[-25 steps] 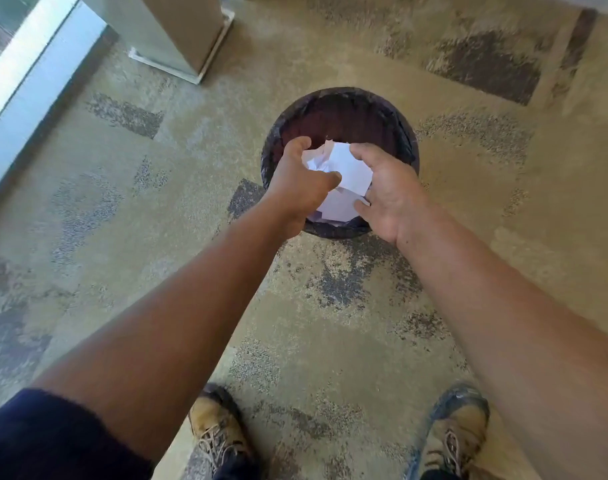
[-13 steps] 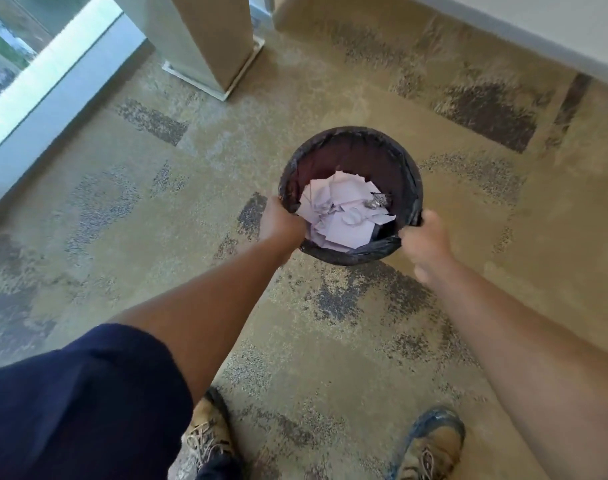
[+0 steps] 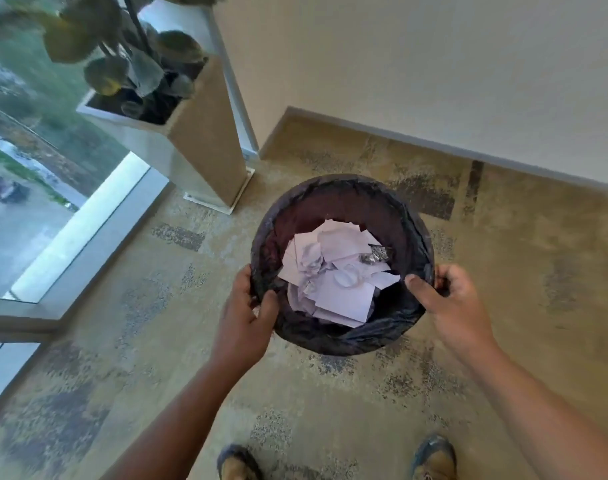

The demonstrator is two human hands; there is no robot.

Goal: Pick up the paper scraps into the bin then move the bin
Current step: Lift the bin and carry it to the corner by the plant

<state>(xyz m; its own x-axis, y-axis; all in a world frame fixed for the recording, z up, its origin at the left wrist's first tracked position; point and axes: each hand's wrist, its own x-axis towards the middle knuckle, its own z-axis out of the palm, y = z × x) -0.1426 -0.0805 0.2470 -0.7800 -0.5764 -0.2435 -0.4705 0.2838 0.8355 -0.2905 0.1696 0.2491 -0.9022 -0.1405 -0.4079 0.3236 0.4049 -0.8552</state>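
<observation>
Since a second ago both hands have left the paper scraps (image 3: 333,275) and clamped the bin (image 3: 342,336) rim: left hand (image 3: 245,320) and right hand (image 3: 451,306) on opposite sides, bin between them. Likely light; the liner looks slippery, so grip the rim firmly.

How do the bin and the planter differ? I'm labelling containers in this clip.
The bin is round and lined with a dark bag; the planter is square, tall and pale. The bin holds paper scraps; the planter holds a leafy plant. The left hand and right hand grip the bin's rim; the planter stands untouched on the floor. Both are open-topped.
</observation>
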